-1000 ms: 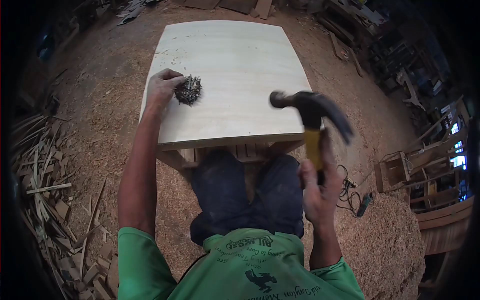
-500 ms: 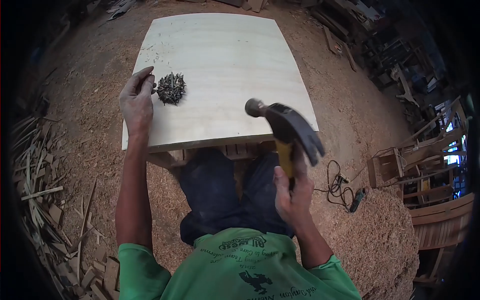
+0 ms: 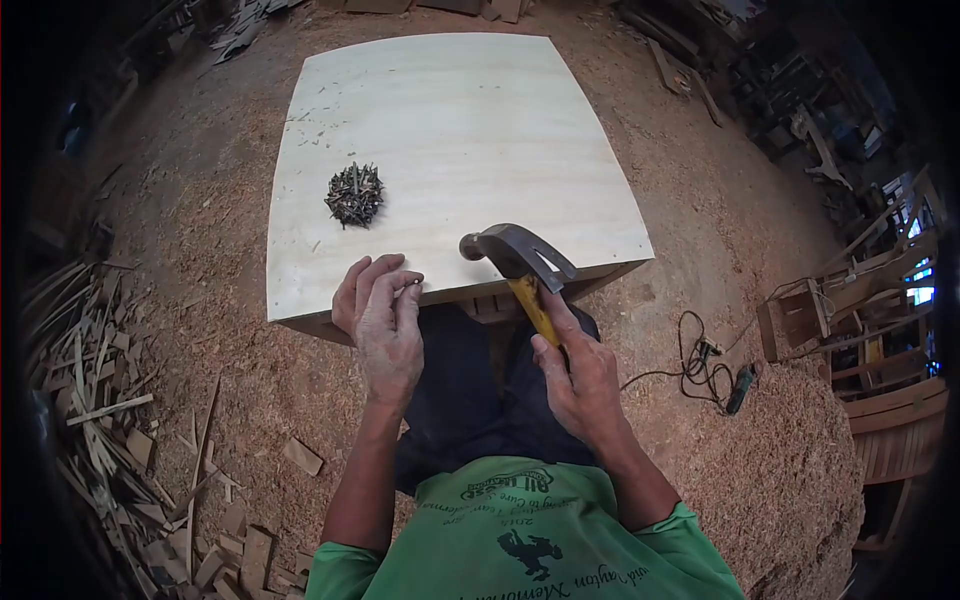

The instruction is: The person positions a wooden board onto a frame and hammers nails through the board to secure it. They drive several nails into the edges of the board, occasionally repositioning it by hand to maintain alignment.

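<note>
My right hand (image 3: 583, 378) grips the yellow handle of a claw hammer (image 3: 512, 252), its head just above the near edge of a pale wooden panel (image 3: 460, 150). My left hand (image 3: 385, 325) is at that same edge, left of the hammer, with thumb and forefinger pinched around a small nail (image 3: 416, 284). A pile of dark nails (image 3: 354, 195) lies on the left part of the panel, beyond my left hand. The hammer head and the nail are apart.
Wood shavings cover the floor (image 3: 220, 270). Offcuts (image 3: 100, 400) are heaped at the left. A power tool (image 3: 740, 390) with a coiled cable lies at the right, near a sawdust heap (image 3: 780, 480). Wooden furniture frames (image 3: 800, 325) stand at the far right.
My left hand has moved from beside the nail pile to the panel's near edge. The hammer has shifted slightly left and lower. The view has shifted a little.
</note>
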`<state>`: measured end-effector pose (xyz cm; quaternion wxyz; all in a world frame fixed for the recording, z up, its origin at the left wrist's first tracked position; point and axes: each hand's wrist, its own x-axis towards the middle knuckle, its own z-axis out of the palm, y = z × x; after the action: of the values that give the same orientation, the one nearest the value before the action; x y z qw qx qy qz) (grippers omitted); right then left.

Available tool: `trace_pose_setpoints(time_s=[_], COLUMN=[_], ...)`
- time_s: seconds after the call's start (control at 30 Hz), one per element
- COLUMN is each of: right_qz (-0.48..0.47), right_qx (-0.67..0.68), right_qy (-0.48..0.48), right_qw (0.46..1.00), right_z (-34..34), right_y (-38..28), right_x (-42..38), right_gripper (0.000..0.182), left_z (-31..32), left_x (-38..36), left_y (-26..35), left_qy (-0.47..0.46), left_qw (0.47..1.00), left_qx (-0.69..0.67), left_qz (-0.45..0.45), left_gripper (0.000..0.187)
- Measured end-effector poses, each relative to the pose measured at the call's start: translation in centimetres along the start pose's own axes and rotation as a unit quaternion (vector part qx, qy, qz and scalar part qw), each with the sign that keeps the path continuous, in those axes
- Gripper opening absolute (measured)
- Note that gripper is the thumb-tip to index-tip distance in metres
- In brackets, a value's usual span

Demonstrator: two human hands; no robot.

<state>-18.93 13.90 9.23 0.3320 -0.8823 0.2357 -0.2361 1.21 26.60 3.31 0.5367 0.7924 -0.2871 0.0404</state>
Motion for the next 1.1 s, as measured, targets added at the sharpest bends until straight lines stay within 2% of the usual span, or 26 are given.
trace_pose_setpoints(time_s=[0.1, 0.2, 0.3, 0.4, 0.5, 0.53, 0.57, 0.6, 0.63, 0.67, 0.7, 0.73, 0.8, 0.83, 0.87, 0.93, 1.0, 1.1], right_qz=[-0.033, -0.065, -0.115, -0.069, 0.011, 0.0, 0.012, 0.023, -0.104, -0.167, -0.229, -0.22, -0.151, -0.121, -0.109, -0.052, 0.067, 0.003], right_qx=[0.016, 0.052, 0.02, -0.111, 0.063, 0.046, 0.108, 0.17, 0.266, 0.283, 0.288, 0.334, 0.3, 0.193, 0.074, -0.022, 0.078, 0.198], right_qy=[-0.015, 0.008, 0.02, -0.109, -0.062, -0.042, 0.008, 0.06, 0.14, 0.212, 0.281, 0.267, 0.193, 0.112, 0.028, -0.083, -0.098, 0.059], right_qw=[0.999, 0.996, 0.993, 0.985, 0.996, 0.998, 0.994, 0.983, 0.948, 0.92, 0.886, 0.877, 0.922, 0.967, 0.991, 0.995, 0.99, 0.978], right_z=[-0.8, -1.1, -0.2, 0.1, -0.9, -2.0, -3.2, -4.1, -4.6, -4.8, -5.1, -4.9, -3.0, -1.7, -0.4, 0.9, 0.7, -1.8], right_y=[-2.2, -3.9, -3.7, -3.7, -4.9, -5.1, -6.2, -7.1, -7.3, -8.2, -9.0, -8.4, -5.3, -3.9, -2.5, -3.0, -4.1, -6.1], right_x=[0.5, 0.5, 1.2, 2.3, 2.4, 2.4, 2.3, 2.3, 2.8, 3.6, 4.3, 4.3, 2.6, 2.2, 1.8, 1.6, 2.1, 2.4], right_gripper=[0.061, 0.061, 0.062, 0.066, 0.07, 0.071, 0.072, 0.073, 0.066, 0.048, 0.036, 0.029, 0.027, 0.034, 0.043, 0.058, 0.069, 0.07], left_z=[-0.2, -0.1, 0.0, 0.2, -0.7, -1.4, -2.0, -2.8, -3.4, -4.0, -5.1, -5.8, -5.1, -4.8, -4.7, -4.1, -3.8, -3.8], left_x=[-0.2, -0.1, -0.1, 0.0, 1.2, 1.3, 1.5, 3.0, 4.5, 6.2, 8.3, 10.6, 14.0, 15.4, 16.5, 17.2, 17.3, 16.2], left_y=[-0.2, 0.0, 0.0, 0.0, 0.4, 0.7, 0.6, -0.1, -0.8, -1.6, -2.2, -3.8, -6.4, -7.4, -8.2, -8.7, -9.0, -8.4], left_qy=[-0.003, 0.0, 0.013, 0.032, 0.029, 0.023, 0.015, 0.02, 0.054, 0.089, 0.099, 0.077, 0.031, 0.008, -0.001, -0.035, -0.008, 0.034], left_qw=[0.997, 0.998, 0.998, 0.998, 0.998, 0.998, 0.998, 0.998, 0.994, 0.987, 0.991, 0.992, 0.991, 0.99, 0.991, 0.99, 0.992, 0.988], left_qx=[0.074, 0.055, 0.054, 0.057, 0.06, 0.061, 0.062, -0.045, -0.067, -0.088, -0.043, -0.052, -0.062, -0.069, -0.049, -0.006, -0.038, -0.089], left_qz=[0.03, 0.015, 0.012, 0.012, 0.018, 0.014, 0.012, -0.028, -0.065, -0.102, -0.08, -0.087, -0.113, -0.124, -0.127, -0.135, -0.12, -0.118], left_gripper=[0.01, 0.009, 0.009, 0.008, 0.016, 0.02, 0.024, 0.028, 0.028, 0.028, 0.031, 0.034, 0.035, 0.036, 0.034, 0.031, 0.029, 0.026])
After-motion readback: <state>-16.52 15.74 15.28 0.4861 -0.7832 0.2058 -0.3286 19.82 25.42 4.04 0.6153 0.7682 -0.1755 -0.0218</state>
